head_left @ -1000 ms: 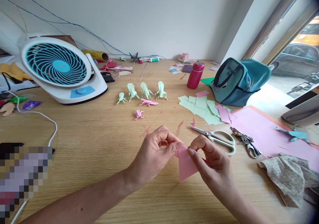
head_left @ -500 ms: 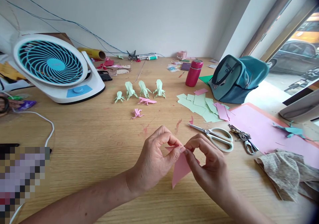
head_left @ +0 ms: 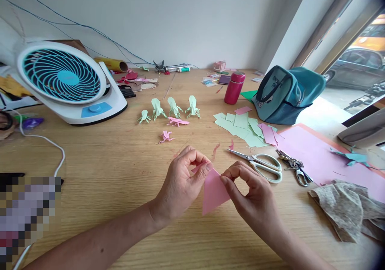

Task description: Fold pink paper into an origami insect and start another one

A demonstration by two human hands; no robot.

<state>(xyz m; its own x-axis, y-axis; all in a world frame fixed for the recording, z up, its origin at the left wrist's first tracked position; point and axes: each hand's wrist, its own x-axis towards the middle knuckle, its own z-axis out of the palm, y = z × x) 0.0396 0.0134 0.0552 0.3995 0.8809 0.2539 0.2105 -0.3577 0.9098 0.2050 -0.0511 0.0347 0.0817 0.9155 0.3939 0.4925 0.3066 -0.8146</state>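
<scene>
Both hands hold a small folded pink paper (head_left: 214, 192) just above the wooden table (head_left: 120, 170). My left hand (head_left: 183, 182) pinches its upper left corner between thumb and fingers. My right hand (head_left: 249, 198) pinches its right edge with fingertips pressed together. The paper's pointed end hangs down between the hands. Beyond them stand several green folded paper figures (head_left: 171, 109) and two pink ones (head_left: 177, 121).
White-handled scissors (head_left: 261, 166) and keys (head_left: 294, 170) lie right of my hands. Cut green and pink paper pieces (head_left: 243, 125), a large pink sheet (head_left: 319, 158), a teal bag (head_left: 285, 93), a magenta bottle (head_left: 234, 87), a fan (head_left: 69, 81) with white cable, and cloth (head_left: 345, 210) surround them.
The pink paper has turned and shifted left between my hands; my left hand moved slightly up and left, and the fold now shows a wider face.
</scene>
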